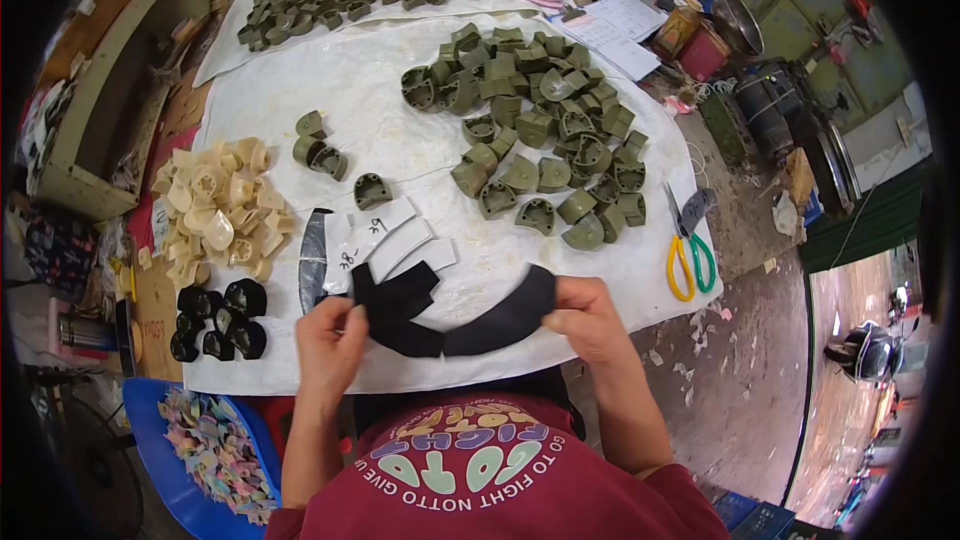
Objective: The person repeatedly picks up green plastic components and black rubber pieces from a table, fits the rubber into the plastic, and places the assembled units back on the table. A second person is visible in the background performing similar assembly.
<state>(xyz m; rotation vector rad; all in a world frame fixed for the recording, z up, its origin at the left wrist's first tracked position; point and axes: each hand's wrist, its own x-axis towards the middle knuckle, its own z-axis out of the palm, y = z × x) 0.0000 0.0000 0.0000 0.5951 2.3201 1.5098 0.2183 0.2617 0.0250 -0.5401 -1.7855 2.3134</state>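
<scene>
Fingers of the left hand (328, 332) and right hand (585, 315) were pinched on opposite ends of a curved black strip (470, 325), its long axis running left to right above the white sheet (350, 90), equally near both hands.

A white sheet (330, 90) covers the bench, with olive heel pieces (545, 130) heaped far right. On the left lie cream heel pieces (215, 210) and, nearer, black ones (218, 320) (a small cluster). Yellow-and-green scissors (690, 250) sit at the right edge, white strips (395, 235) in the middle.
</scene>
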